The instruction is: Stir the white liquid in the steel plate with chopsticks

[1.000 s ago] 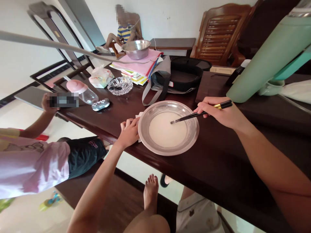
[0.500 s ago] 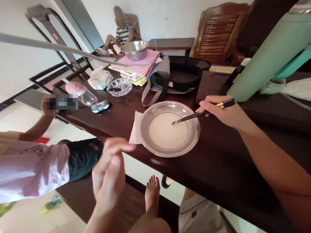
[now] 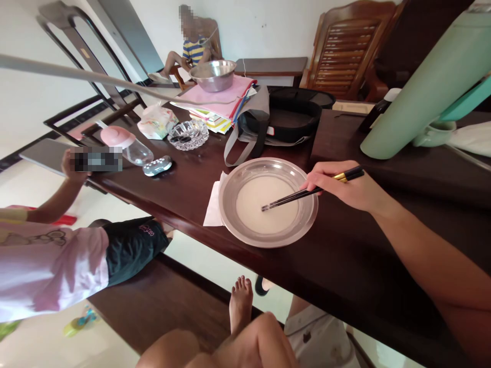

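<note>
My right hand (image 3: 339, 184) is closed around a pair of black chopsticks (image 3: 293, 196) with gold bands. Their tips dip toward the whitish liquid (image 3: 253, 202) in a shallow metal bowl (image 3: 230, 225); whether they touch its surface is hard to tell. The bowl stands near the front edge of the dark table (image 3: 184, 191), with a white tissue (image 3: 214, 204) partly beneath its left side. My left hand is out of the picture.
A glass ashtray (image 3: 188, 135), pink-lidded bottle (image 3: 132, 145) and tissue pack (image 3: 157, 120) lie to the left. Behind the bowl is a black-and-grey bag (image 3: 249, 128). A green cylinder (image 3: 422, 82) leans in at right. Another person's hand (image 3: 69, 166) holds a blurred-out object.
My left hand has dropped out of view from in front of the table edge. My right hand has moved slightly left and down, carrying the chopstick tips further into the bowl's near-left part.
</note>
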{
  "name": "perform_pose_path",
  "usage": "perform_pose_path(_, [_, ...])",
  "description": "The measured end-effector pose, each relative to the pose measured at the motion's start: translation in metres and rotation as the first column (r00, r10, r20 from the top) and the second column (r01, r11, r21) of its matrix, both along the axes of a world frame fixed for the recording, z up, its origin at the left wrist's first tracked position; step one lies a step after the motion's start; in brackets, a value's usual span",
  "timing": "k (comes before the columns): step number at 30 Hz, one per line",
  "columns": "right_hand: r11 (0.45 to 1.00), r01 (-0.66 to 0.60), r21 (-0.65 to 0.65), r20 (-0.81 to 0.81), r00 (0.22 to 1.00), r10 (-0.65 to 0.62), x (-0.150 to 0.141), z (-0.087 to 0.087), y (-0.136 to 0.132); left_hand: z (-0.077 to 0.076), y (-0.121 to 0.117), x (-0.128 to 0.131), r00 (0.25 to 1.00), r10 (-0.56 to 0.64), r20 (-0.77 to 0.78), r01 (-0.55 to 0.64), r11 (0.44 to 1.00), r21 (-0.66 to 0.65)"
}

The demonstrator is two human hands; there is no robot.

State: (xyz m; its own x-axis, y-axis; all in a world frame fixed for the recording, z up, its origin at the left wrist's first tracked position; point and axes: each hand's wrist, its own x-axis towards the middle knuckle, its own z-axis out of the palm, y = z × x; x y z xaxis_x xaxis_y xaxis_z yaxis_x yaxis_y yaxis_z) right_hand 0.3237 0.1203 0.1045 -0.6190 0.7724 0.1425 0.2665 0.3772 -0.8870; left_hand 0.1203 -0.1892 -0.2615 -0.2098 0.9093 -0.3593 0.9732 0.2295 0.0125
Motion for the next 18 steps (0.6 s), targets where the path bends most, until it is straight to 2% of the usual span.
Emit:
perform_pose_path(2, [1.0, 0.004, 0.023, -0.008, 1.0, -0.004, 0.0, -0.001, 0.002, -0.012, -0.006, -0.001, 0.999, 0.014, -0.052, -0.015, 1.0, -0.017])
perform_pose_path(6, [0.988, 0.112, 0.103, -0.016, 0.994, -0.111, 0.004, -0.001, 0.008, -0.028, -0.01, -0.001, 0.994, 0.022, -0.11, -0.025, 0.999, -0.028])
perform_pose_path(8, [0.994, 0.077, 0.072, -0.017, 0.997, -0.076, 0.004, -0.002, 0.008, -0.033, -0.011, -0.001, 0.992, 0.018, -0.121, -0.02, 1.0, -0.022])
perform_pose_path(12, [0.999, -0.051, 0.01, -0.036, 0.998, 0.051, 0.001, -0.005, 0.005, -0.038, -0.013, -0.002, 0.992, 0.016, -0.125, -0.017, 1.0, -0.003])
perform_pose_path(16, [0.995, 0.057, 0.078, -0.037, 0.998, -0.054, 0.002, -0.006, 0.006, -0.038, -0.014, -0.002, 0.995, 0.028, -0.096, -0.026, 0.999, 0.027])
perform_pose_path(18, [0.997, 0.05, 0.066, -0.038, 0.998, -0.048, 0.003, -0.004, 0.005, -0.037, -0.015, -0.002, 0.997, 0.043, -0.07, -0.039, 0.998, 0.05])
